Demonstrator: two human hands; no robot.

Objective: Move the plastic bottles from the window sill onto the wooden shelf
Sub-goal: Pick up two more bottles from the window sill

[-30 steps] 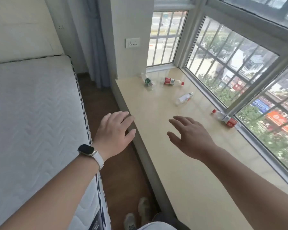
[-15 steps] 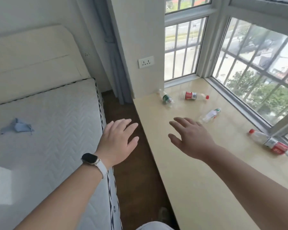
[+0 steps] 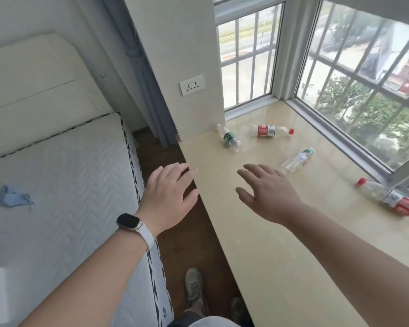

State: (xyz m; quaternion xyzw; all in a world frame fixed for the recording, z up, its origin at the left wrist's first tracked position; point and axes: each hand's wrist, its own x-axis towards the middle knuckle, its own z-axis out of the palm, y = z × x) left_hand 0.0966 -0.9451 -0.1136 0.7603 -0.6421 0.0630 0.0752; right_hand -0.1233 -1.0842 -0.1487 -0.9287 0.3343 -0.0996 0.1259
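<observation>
Several clear plastic bottles lie on their sides on the beige window sill (image 3: 257, 232). A green-labelled bottle (image 3: 229, 138) and a red-labelled bottle (image 3: 270, 131) rest at the far end. A bottle with a white and red label (image 3: 297, 160) lies mid-sill, just beyond my right hand (image 3: 268, 192), which hovers open over the sill with fingers spread. Another red-labelled bottle (image 3: 390, 198) lies by the window frame at the right. My left hand (image 3: 168, 197), with a watch on its wrist, is open above the gap beside the sill's edge. No wooden shelf is in view.
A white mattress (image 3: 57, 197) with a blue cloth (image 3: 10, 198) on it fills the left. A narrow strip of brown floor (image 3: 194, 244) runs between bed and sill, with my shoes on it. Barred windows (image 3: 364, 90) line the sill's far and right sides.
The view has swung left and tipped down, so the bed and my shoes show more. Both hands stay open and spread in about the same pose.
</observation>
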